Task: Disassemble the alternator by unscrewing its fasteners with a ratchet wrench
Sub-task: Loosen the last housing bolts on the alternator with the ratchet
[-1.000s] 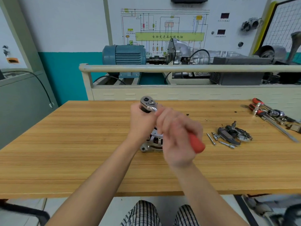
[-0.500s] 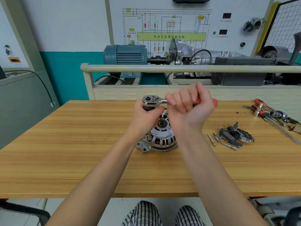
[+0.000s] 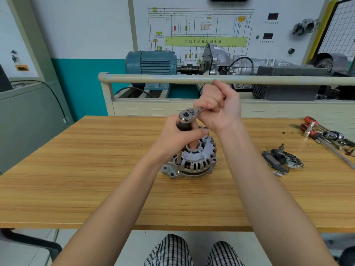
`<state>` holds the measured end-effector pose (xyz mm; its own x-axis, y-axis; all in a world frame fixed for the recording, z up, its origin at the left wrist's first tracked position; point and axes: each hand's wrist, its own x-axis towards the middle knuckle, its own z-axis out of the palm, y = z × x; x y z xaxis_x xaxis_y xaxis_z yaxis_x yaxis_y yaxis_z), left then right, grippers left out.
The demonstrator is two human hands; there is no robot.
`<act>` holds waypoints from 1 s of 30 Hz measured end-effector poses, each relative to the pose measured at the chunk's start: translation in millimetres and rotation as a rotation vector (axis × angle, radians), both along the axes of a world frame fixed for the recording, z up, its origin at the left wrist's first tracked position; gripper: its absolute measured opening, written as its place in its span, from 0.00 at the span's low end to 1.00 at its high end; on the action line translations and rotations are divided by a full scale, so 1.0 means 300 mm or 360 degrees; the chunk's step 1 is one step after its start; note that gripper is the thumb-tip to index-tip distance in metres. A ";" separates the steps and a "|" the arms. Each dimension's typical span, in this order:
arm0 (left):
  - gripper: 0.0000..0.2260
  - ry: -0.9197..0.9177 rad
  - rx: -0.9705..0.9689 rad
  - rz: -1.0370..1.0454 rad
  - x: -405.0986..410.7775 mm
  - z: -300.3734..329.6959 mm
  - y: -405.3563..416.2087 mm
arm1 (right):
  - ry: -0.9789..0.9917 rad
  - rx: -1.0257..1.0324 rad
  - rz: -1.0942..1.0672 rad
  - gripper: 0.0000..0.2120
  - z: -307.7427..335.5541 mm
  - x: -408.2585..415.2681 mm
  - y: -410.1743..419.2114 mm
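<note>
Aluminium, ribbed and slotted, the alternator (image 3: 194, 160) sat on the wooden worktop (image 3: 86, 169) directly below my two hands, its round face turned up. At its near-left lug a fastener (image 3: 178, 161) carried the socket, and from there the extension (image 3: 180, 153) rose almost straight up into my left hand (image 3: 178, 139). That hand was curled round the upper part of the extension, just under the ratchet wrench's head (image 3: 187, 115), steadying it upright. My right hand (image 3: 217, 110) lay just right of and slightly beyond the left, fingers wrapped tight round the wrench handle, only a sliver of red grip (image 3: 223, 96) showing past my knuckles. The handle ran from the head away from me and to the right, roughly level, crosswise to the vertical extension. I judged that the coming stroke depended on this: the right hand sweeping the handle about the upright axis while the left, the nearer one to the fastener, kept the socket seated.

Well to the right of my right hand lay removed parts (image 3: 282, 158) and a loose bolt (image 3: 278, 174), with red-handled tools (image 3: 322, 134) farther right.
</note>
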<state>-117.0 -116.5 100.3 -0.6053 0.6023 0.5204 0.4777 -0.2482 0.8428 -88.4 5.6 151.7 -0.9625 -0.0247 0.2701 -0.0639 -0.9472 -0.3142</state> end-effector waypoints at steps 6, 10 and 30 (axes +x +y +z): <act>0.21 -0.0277 0.0153 0.0283 -0.016 -0.010 0.028 | 0.0045 -0.0163 -0.0738 0.23 -0.014 0.061 -0.061; 0.18 -0.0253 0.0294 0.0478 0.003 -0.025 0.041 | 0.0585 0.0083 -0.1077 0.23 -0.101 0.161 -0.155; 0.19 -0.0250 0.0314 0.0578 0.006 -0.015 0.025 | 0.0633 0.0128 -0.1126 0.24 -0.104 0.139 -0.190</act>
